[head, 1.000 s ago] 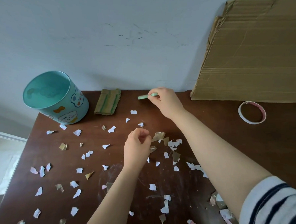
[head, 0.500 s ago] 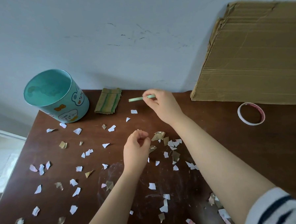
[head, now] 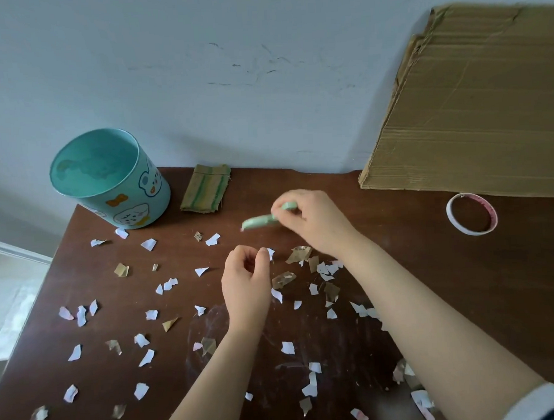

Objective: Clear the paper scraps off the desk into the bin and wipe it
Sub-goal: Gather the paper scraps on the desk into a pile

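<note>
Across dark brown wooden desk point(head: 400, 267): torn white and tan paper scraps point(head: 148, 244), ragged, lying flat, a few cut off at bottom edge. At back left, round glossy teal bin point(head: 130, 198), upright. Motion-blurred pale green strip point(head: 258, 221), kind unclear, pinched by right hand point(head: 315, 222). Fingers of left hand point(head: 246, 285) curled inward; whether holding anything, cannot tell.

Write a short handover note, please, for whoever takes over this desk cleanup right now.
Right hand pinches a green strip above the desk.
Left hand is curled beside a white scrap; whether it holds it, I cannot tell.
Bin stands upright at the back left corner; folded cloth lies beside it, untouched.
Paper scraps lie scattered over the desk.
Done: nothing visible yet. Left: bin the scraps, then wipe.
</note>
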`<state>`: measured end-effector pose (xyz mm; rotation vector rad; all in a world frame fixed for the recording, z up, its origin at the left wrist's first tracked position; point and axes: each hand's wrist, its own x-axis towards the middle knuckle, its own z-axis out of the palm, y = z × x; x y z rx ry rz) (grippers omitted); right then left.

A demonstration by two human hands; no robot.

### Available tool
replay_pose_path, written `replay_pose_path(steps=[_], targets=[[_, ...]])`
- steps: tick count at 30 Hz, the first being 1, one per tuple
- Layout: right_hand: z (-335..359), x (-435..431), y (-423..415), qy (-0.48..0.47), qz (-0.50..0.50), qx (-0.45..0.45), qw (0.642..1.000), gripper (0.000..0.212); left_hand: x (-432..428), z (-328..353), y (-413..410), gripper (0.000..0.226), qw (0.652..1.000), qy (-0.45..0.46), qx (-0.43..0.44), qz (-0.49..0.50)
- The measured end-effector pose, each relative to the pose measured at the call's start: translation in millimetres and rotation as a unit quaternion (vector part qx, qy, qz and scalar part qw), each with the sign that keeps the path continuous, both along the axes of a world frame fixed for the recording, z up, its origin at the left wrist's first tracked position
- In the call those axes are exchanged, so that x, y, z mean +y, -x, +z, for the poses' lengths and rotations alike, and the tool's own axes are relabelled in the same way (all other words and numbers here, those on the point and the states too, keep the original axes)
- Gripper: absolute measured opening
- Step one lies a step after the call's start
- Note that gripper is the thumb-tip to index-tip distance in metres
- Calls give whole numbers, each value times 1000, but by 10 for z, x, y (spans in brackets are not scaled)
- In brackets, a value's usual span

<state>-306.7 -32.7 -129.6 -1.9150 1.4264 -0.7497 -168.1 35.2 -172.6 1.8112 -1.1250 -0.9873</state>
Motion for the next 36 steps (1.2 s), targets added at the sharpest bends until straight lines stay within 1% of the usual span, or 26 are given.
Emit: replay_pose_path(steps=[2,4,5,9,14,17,19,20,22,24,26,29,32,34,36], targets=[[10,-178,22,15,-57,-16,998,18,-2,22,7,27,1000,-3,4,-3],[-41,-324,28,2,-98,21,995,22,-8,40,13,27,1000,-9,1,-19],[-83,-356,30,-8,-103,46,994,23,-9,42,15,26,1000,-11,0,-27],[-165,-186,18,-5,-59,95,994,22,-30,26,33,20,999,-18,5,-36],[-120,142,57,3,-33,83,996,19,-64,19,103,17,999,-18,7,-41],[-61,24,130,33,-85,23,996,18,-82,33,137,15,999,-21,16,-48],[-60,-118,193,35,-126,11,991,20,-83,36,147,13,997,-28,10,-65],[-80,-184,219,26,-137,22,990,22,-84,35,144,12,997,-31,1,-73],[-157,-220,264,6,-136,72,988,24,-68,33,140,11,996,-35,-21,-84],[-215,-124,270,6,-116,109,987,24,-53,33,134,10,995,-35,-33,-87],[-232,77,272,17,-93,120,988,23,-34,27,138,9,995,-31,-34,-84],[-218,451,271,6,-50,120,991,22,-8,18,154,9,996,-28,-29,-76],[-122,702,319,-16,-34,96,995,23,36,33,177,8,996,-25,-31,-79],[-33,718,416,-15,-56,66,996,22,83,56,188,7,995,-22,-31,-90],[24,671,558,4,-112,45,993,19,140,88,193,9,994,-26,-28,-104]])
